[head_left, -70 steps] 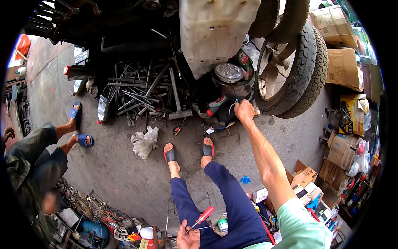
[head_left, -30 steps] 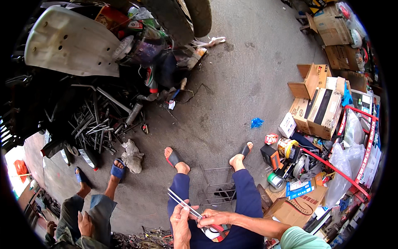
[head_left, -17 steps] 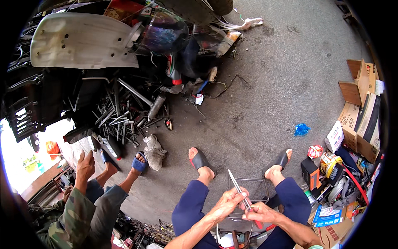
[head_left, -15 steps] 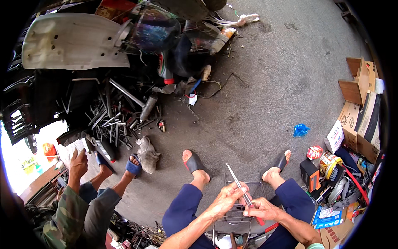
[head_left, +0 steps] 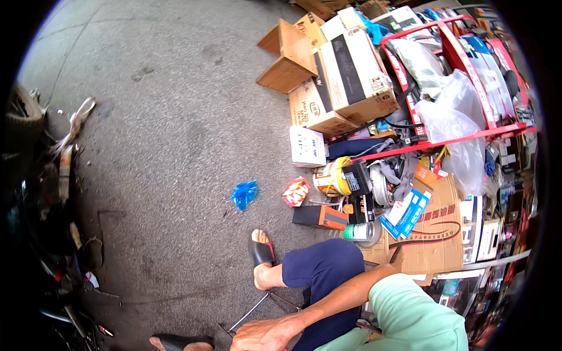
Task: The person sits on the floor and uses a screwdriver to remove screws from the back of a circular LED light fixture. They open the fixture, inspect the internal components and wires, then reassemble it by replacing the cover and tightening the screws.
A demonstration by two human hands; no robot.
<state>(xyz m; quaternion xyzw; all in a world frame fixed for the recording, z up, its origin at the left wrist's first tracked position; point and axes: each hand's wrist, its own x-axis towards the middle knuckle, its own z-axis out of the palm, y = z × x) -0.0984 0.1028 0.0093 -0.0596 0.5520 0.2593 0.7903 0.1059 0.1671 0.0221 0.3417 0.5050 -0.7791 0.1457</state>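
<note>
My right hand is low at the bottom edge, reaching left across my navy-trousered knee from a mint-green sleeve. Its knuckles face up and the fingers curl downward; what they grip is hidden. A thin metal rod of a wire frame runs just above the hand. My foot in a black sandal rests on the grey concrete close by. My left hand is out of view.
Cardboard boxes, a red metal rack with plastic bags, a white box, an orange-black box and a can crowd the right. A blue scrap and a red-white packet lie on the ground. A tyre and dark parts line the left.
The view has swung right, away from the vehicle and the other person. The long thin tool held in both hands is no longer visible, and only my right hand shows.
</note>
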